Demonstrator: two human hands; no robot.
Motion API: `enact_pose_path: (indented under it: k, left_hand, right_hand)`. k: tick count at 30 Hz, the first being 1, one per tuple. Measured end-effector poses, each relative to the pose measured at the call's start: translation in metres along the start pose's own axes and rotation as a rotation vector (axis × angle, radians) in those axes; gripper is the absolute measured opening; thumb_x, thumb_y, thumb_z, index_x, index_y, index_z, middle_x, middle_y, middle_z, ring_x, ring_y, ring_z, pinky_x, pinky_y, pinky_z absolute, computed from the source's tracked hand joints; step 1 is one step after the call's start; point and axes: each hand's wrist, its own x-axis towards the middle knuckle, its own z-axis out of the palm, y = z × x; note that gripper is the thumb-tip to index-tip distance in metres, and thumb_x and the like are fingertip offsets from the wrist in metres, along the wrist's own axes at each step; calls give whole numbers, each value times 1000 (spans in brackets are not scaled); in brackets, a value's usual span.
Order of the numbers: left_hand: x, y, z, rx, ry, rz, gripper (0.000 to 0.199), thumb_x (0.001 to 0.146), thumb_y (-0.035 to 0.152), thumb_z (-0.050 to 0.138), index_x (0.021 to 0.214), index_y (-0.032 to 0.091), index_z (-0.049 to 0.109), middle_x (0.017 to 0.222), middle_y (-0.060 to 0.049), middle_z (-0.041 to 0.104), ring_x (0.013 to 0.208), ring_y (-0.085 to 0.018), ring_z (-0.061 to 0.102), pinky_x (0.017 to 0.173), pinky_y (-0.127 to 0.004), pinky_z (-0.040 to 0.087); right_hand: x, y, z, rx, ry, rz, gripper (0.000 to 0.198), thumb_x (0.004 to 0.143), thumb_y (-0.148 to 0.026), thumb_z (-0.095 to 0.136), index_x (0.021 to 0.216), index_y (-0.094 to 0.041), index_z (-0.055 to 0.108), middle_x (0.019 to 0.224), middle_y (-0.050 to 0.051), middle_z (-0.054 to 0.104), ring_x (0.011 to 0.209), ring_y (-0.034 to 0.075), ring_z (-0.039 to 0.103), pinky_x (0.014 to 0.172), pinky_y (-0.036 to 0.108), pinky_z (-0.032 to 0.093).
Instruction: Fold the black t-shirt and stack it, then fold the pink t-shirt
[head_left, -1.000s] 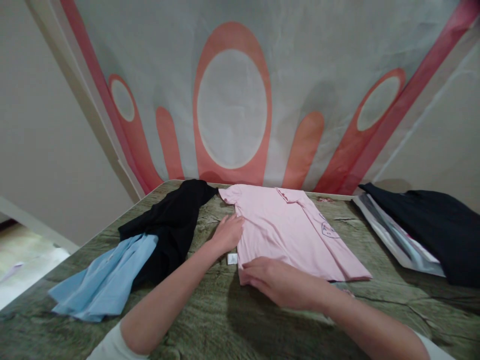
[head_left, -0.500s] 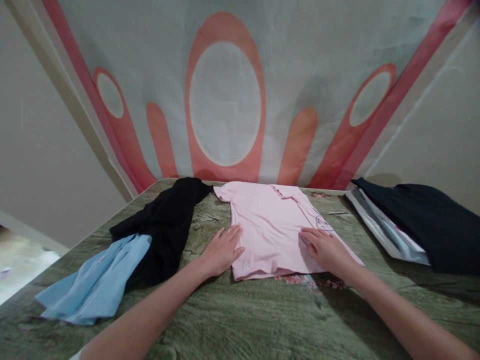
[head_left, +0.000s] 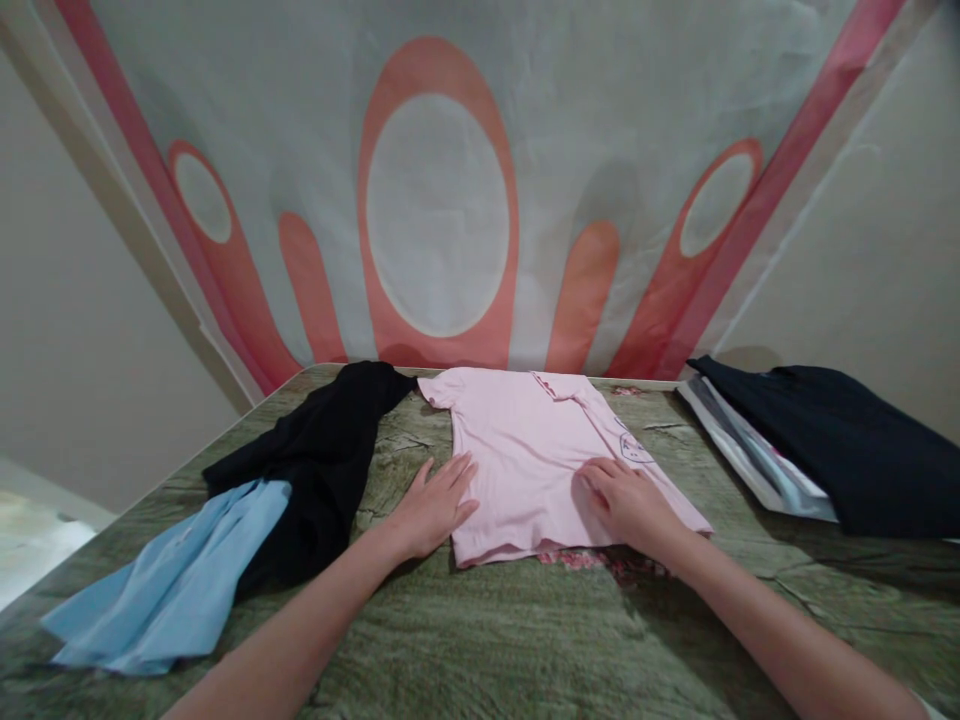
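Observation:
A pink short-sleeved T-shirt [head_left: 517, 440] lies spread on the table, one side folded inward, with part of a printed drawing showing at its right edge. My left hand [head_left: 431, 505] rests flat at the shirt's left edge, fingers apart and fingertips touching the fabric. On the right half of the shirt lies my right hand [head_left: 626, 500], its fingers slightly bent and laid on the cloth, holding nothing that I can see. The shirt's lower hem is nearest to me and a little wavy.
To the left lie a crumpled black garment [head_left: 322, 470] and a light blue one [head_left: 180, 580] partly over it. A stack of folded clothes with a dark garment [head_left: 840, 430] on top stands at the right. Behind the wood-patterned table [head_left: 450, 640] rises a printed backdrop [head_left: 442, 210].
My right hand has slid slightly left across the shirt. My left hand stays at the left edge. The whole view has shifted a little.

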Motion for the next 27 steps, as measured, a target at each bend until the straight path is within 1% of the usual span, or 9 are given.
enact_pose_path:
  k: [2,4,10,12,17,19,23,25,27]
  left_hand:
    - [0,1,-2,-14,-1,2,52,94,44,24,142,23,23,149,-7,18,137,-19,14,109,-44,9]
    - [0,2,-4,-28,-8,0,51,94,44,26,141,24,24,149,-7,19,137,-19,15,109,-43,10]
    - [-1,1,-3,-29,13,9,50,95,43,24,141,25,24,149,-6,19,137,-19,14,109,-43,8]
    - [-1,-2,-1,-24,12,16,51,94,44,25,142,25,23,149,-6,19,137,-19,14,109,-44,7]
    - [1,-5,-2,-18,-16,17,51,94,42,28,141,24,23,149,-6,18,136,-20,16,109,-45,8]
    - [1,1,-7,-18,15,19,48,94,40,31,139,24,28,148,-8,24,135,-21,20,108,-46,9]
    - [-2,27,-21,-104,88,145,30,94,27,33,118,23,51,129,-7,48,121,-20,40,105,-40,21]
    - [-6,39,-29,-202,48,231,24,93,27,36,106,24,56,112,-6,56,107,-18,48,96,-33,33]
    - [-11,44,-34,-287,0,266,19,92,27,39,97,23,57,100,-5,56,96,-18,50,87,-29,38]
  right_hand:
    - [1,10,-2,-95,0,97,25,85,-20,44,106,-18,59,112,11,58,101,25,51,84,39,38]
    - [4,-1,-5,-113,13,108,23,85,-20,44,102,-17,59,110,12,58,100,26,50,84,40,38]
    - [7,-79,-7,195,-13,-238,20,86,-20,46,100,-21,59,106,6,56,96,19,49,83,31,40]
    - [3,-72,-5,193,-29,-201,20,84,-21,48,100,-22,59,104,6,57,95,20,49,82,31,40]
    - [-12,-1,-5,8,11,93,21,84,-21,46,99,-16,59,99,11,56,94,23,50,85,35,39]
    - [-16,10,-8,-2,19,132,20,84,-20,45,97,-15,60,97,12,56,92,23,51,84,35,39]
    - [-20,-20,-10,194,10,-40,21,86,-16,41,97,-18,60,101,9,55,92,19,51,81,30,41]
    - [-22,-36,-11,264,-21,-149,24,86,-14,40,97,-20,60,100,7,56,91,17,51,80,29,41]
    - [-26,-37,-11,247,-48,-164,26,84,-12,41,98,-22,61,99,6,57,91,18,51,81,29,40]
